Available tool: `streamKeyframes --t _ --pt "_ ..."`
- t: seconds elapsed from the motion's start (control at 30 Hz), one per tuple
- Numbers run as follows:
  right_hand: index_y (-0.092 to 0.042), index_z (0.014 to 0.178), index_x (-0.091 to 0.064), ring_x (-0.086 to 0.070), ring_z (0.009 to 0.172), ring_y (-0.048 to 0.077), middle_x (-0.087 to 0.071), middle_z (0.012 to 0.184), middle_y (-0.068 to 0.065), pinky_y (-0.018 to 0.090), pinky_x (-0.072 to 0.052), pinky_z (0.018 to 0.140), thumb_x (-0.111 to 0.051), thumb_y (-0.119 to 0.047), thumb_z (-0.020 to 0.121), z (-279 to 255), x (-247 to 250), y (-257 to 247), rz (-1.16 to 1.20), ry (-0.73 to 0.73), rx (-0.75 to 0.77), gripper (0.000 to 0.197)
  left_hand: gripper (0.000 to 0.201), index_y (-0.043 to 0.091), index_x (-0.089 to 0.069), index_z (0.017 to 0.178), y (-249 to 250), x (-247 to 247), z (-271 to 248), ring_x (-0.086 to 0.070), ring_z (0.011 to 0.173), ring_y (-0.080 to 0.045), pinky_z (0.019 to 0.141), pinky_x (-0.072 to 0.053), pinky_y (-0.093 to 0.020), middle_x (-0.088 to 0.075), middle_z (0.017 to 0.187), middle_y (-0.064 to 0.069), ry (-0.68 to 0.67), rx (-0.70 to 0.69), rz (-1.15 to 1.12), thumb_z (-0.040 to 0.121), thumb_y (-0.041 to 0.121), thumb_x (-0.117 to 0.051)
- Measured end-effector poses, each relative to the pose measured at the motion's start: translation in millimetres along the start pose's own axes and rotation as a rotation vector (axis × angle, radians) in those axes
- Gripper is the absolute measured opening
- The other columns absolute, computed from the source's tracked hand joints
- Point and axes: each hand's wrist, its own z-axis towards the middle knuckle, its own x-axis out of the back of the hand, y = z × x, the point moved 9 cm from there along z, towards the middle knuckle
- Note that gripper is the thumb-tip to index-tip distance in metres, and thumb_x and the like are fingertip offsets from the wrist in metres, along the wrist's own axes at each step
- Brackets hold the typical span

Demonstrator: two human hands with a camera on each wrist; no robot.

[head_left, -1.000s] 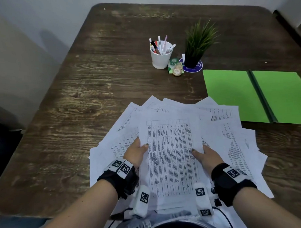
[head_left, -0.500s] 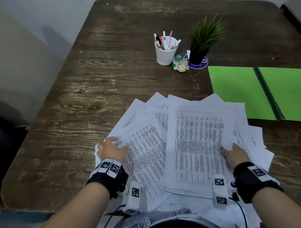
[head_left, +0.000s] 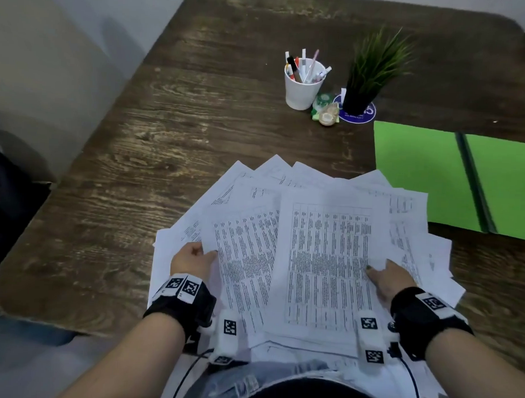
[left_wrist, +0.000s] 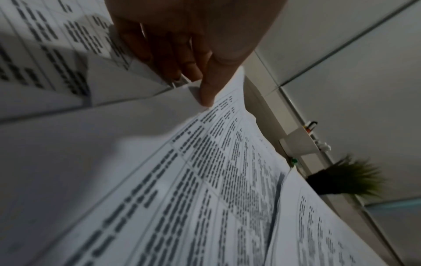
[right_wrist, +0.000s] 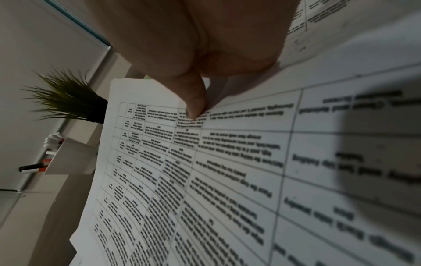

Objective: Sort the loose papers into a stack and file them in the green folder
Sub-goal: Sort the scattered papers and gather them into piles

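Note:
Several loose printed papers (head_left: 288, 182) lie fanned out on the near part of the wooden table (head_left: 168, 136). My left hand (head_left: 193, 257) pinches the left edge of one tabled sheet (head_left: 244, 257), thumb on top and fingers underneath; the left wrist view shows that thumb (left_wrist: 206, 90) on the sheet's (left_wrist: 205, 180) corner. My right hand (head_left: 385, 276) pinches the right edge of the top sheet (head_left: 327, 260), which overlaps the left one; its thumb (right_wrist: 193, 106) presses on the print (right_wrist: 227, 180). The green folder (head_left: 420, 174) lies open, flat and empty, to the right beyond the papers.
A white cup of pens (head_left: 302, 87), a small tape dispenser (head_left: 327, 110) and a potted grass plant (head_left: 369, 74) stand behind the papers. The table's left edge runs close to a pale wall. Bare wood shows left of the pile.
My left hand went out to the left side of the pile and took hold of a sheet. My right hand slid the top sheet to the right, and both sheets now lie side by side, overlapping.

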Motion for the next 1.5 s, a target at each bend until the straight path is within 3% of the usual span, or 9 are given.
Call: streamKeyframes --t 0.2,0.4,0.57,0.77,1.0,1.07,1.2,1.37,1.5 --pt "0.001 0.138 -0.038 -0.042 0.131 0.031 -0.044 0.143 0.018 0.029 -0.033 0.105 -0.045 -0.027 0.098 -6 0 0 -0.05 -0.069 -0.015 0.049 0.013 0.014 -0.056 0.093 11 -17 -17 -0.059 0.083 -0.026 0.075 -0.044 -0.03 -0.06 0.08 -0.001 -0.011 -0.094 -0.006 0.091 0.027 -0.057" --pt "-0.001 0.129 -0.048 -0.051 0.119 0.032 -0.055 0.13 0.017 0.025 -0.035 0.085 -0.048 -0.028 0.097 1 3 3 -0.005 -0.066 0.026 0.042 0.005 0.018 -0.05 0.094 29 -16 -27 -0.056 0.083 -0.025 0.079 -0.042 -0.032 -0.057 0.08 0.0 0.042 -0.163 -0.075 0.095 0.023 -0.049" --pt "-0.002 0.128 -0.051 -0.053 0.115 0.029 -0.057 0.129 0.014 0.026 -0.037 0.087 -0.051 -0.029 0.095 0 -2 0 0.053 -0.062 0.073 0.042 0.022 0.011 -0.054 0.116 50 -26 -30 -0.055 0.102 -0.022 0.085 -0.039 -0.03 -0.059 0.105 -0.004 -0.09 -0.225 -0.085 0.097 0.017 -0.044" --pt "-0.012 0.11 -0.053 -0.05 0.096 0.019 -0.056 0.102 0.002 0.024 -0.035 0.083 -0.049 -0.023 0.096 -9 -6 -26 0.173 -0.097 0.202 0.019 0.017 0.017 -0.058 0.104 68 -53 -48 -0.057 0.093 -0.018 0.091 -0.043 -0.033 -0.064 0.1 -0.001 -0.296 -0.296 -0.151 0.097 0.012 -0.043" --pt "-0.018 0.097 -0.062 -0.055 0.111 0.02 -0.062 0.116 0.001 0.039 -0.037 0.106 -0.06 -0.023 0.09 -4 -11 -18 0.391 -0.17 0.16 0.009 0.037 0.018 -0.068 0.108 80 -78 -67 -0.071 0.089 -0.018 0.074 -0.057 -0.032 -0.074 0.098 -0.003 -0.527 -0.227 -0.383 0.091 -0.007 -0.045" --pt "-0.018 0.096 -0.056 -0.048 0.108 0.016 -0.056 0.103 -0.003 0.031 -0.037 0.095 -0.056 -0.023 0.093 -7 -2 -16 0.385 -0.107 0.158 0.006 0.038 0.015 -0.067 0.107 81 -86 -68 -0.068 0.094 -0.022 0.083 -0.056 -0.037 -0.072 0.104 -0.008 -0.572 -0.246 -0.35 0.089 -0.01 -0.045" --pt "-0.011 0.104 -0.057 -0.048 0.098 0.019 -0.057 0.095 0.001 0.026 -0.034 0.079 -0.05 -0.025 0.096 -5 14 -13 0.309 -0.036 0.192 0.018 0.037 0.014 -0.067 0.094 80 -97 -75 -0.065 0.073 -0.015 0.061 -0.052 -0.022 -0.07 0.084 0.001 -0.656 -0.262 -0.264 0.087 -0.014 -0.045" --pt "-0.005 0.125 -0.055 -0.054 0.111 0.026 -0.06 0.126 0.012 0.027 -0.037 0.092 -0.051 -0.019 0.095 5 36 6 0.297 0.079 0.158 0.033 0.034 0.018 -0.067 0.102 79 -70 -45 -0.054 0.058 -0.007 0.051 -0.046 -0.016 -0.06 0.093 0.006 -0.31 -0.326 -0.056 0.087 -0.005 -0.046" --pt "-0.002 0.142 -0.035 -0.037 0.135 0.031 -0.039 0.148 0.015 0.031 -0.029 0.108 -0.048 -0.024 0.097 12 41 28 0.256 0.082 0.036 0.052 0.036 0.023 -0.059 0.116 66 -39 -5 -0.053 0.106 -0.03 0.092 -0.044 -0.038 -0.051 0.121 -0.011 -0.016 -0.228 0.217 0.082 0.012 -0.06"
